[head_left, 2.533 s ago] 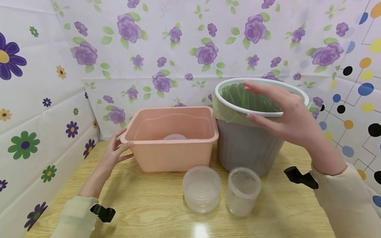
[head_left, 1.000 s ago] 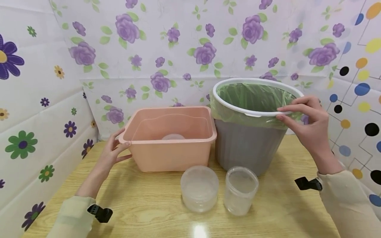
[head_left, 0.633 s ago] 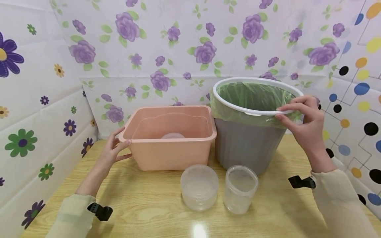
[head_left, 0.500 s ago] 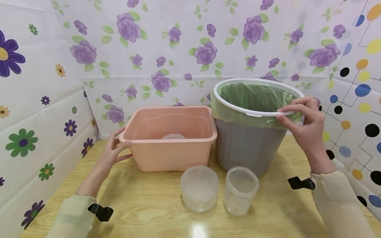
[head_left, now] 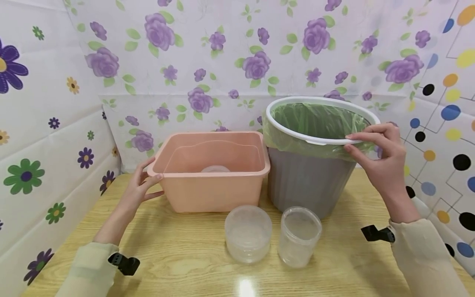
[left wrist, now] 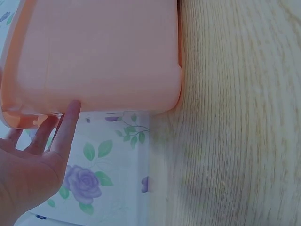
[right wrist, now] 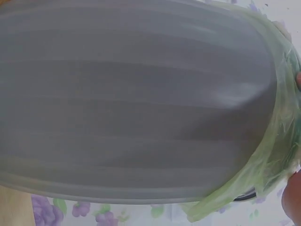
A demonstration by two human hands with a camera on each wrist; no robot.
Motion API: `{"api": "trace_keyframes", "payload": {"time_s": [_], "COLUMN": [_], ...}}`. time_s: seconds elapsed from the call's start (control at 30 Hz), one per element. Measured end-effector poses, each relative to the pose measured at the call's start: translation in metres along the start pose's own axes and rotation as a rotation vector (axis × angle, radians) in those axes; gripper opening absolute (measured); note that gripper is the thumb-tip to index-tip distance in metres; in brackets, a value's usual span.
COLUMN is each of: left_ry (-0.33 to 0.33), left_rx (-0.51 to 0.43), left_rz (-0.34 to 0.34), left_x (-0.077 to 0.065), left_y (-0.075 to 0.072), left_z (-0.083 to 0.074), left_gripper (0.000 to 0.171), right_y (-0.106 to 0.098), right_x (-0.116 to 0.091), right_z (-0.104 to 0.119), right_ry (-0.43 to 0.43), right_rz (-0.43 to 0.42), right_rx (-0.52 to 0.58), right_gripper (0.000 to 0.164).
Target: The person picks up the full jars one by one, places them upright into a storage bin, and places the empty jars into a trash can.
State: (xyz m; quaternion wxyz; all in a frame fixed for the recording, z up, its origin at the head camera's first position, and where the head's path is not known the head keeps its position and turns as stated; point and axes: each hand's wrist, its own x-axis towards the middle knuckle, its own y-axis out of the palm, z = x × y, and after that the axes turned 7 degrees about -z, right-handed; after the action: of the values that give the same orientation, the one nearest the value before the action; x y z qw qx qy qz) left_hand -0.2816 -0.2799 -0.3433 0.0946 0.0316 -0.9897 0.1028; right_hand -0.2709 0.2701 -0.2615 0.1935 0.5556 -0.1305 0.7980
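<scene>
A pink rectangular plastic basin [head_left: 211,192] stands on the table, open side up. My left hand [head_left: 139,187] holds its left rim, thumb on the front corner and other fingers along the outer side. In the left wrist view, the fingers [left wrist: 68,125] touch the basin's wall. To the basin's right stands a grey trash can [head_left: 309,183] with a white rim ring. A green plastic bag [head_left: 283,138] lines it and hangs over its outside. My right hand [head_left: 387,161] pinches the front right of the ring between thumb and fingers; the right wrist view shows little of that hand.
A low, round clear container [head_left: 248,235] and a taller clear container [head_left: 299,237] stand in front of the basin and can. Inside the basin lies a whitish round thing [head_left: 216,169], partly hidden. Patterned cloths hang behind the wooden table [head_left: 178,264] and at both sides.
My right hand has come from above the trash can's mouth, fingers spread, to its front right rim, which it now pinches. The left hand stays on the basin's rim.
</scene>
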Motion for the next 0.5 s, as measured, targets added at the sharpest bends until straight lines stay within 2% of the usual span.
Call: {"api": "trace_keyframes", "payload": {"time_s": [0.5], "left_ry": [0.005], "left_rx": [0.011], "left_rz": [-0.004], "left_x": [-0.0001], "left_y": [0.001], "left_z": [0.0014], "left_gripper": [0.071], "right_y": [0.0024], "right_x": [-0.0055], "right_z": [0.0019], "right_ry": [-0.079], "right_rz": [-0.122], "right_rx": [-0.079], "right_gripper": [0.022]}}
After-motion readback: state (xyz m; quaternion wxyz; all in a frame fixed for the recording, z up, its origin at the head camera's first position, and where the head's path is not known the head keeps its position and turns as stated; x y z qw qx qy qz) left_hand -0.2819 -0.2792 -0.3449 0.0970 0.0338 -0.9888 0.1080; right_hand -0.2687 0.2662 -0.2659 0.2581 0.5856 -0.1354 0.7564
